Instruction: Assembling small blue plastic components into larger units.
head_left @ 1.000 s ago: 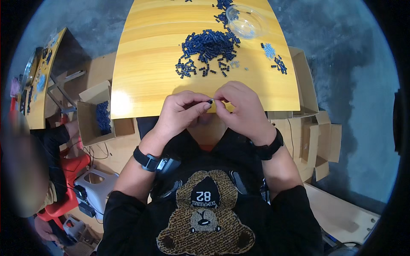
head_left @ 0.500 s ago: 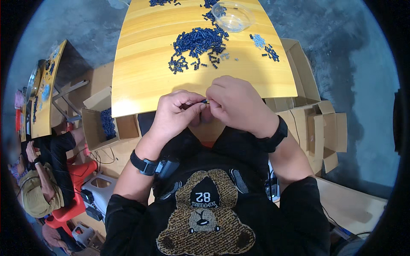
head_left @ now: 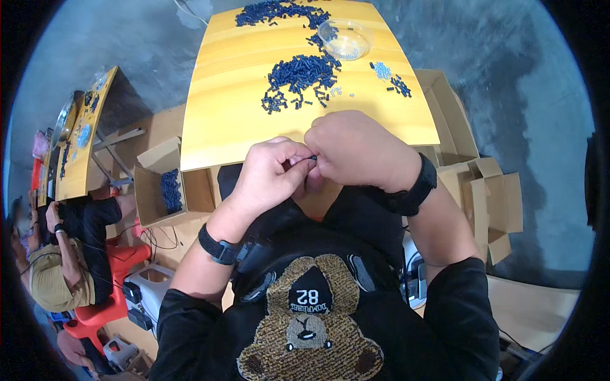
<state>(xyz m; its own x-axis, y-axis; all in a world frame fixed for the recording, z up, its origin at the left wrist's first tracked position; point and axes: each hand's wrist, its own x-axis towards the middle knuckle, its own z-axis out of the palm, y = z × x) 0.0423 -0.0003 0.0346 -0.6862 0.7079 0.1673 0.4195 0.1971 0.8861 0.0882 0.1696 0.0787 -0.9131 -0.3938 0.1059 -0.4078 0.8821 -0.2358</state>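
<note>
Just off the table's near edge, my left hand [head_left: 272, 173] pinches a small dark cylindrical part [head_left: 313, 157] between thumb and forefinger. My right hand [head_left: 359, 147] meets it there, its fingers closed on the same part; the fingers hide most of it. On the yellow table [head_left: 222, 114] beyond lies a heap of dark blue-black cylindrical parts [head_left: 302, 71], with loose ones at its near side. Next to these are a few small clear pieces [head_left: 336, 92]. Farther right sit a small pile of light blue pieces [head_left: 382, 71] and a little group of dark parts [head_left: 400, 86].
A clear round bowl [head_left: 346, 56] stands at the far right of the table, near another dark heap [head_left: 270, 11]. An open carton [head_left: 152, 197] with dark parts is at the left; more cartons [head_left: 492, 197] are at the right. Another person [head_left: 63, 273] sits far left by a second table [head_left: 79, 162].
The view has shifted, so the table appears a little lower and farther right. Both hands remain together, and the dark part shows slightly differently between the fingertips.
</note>
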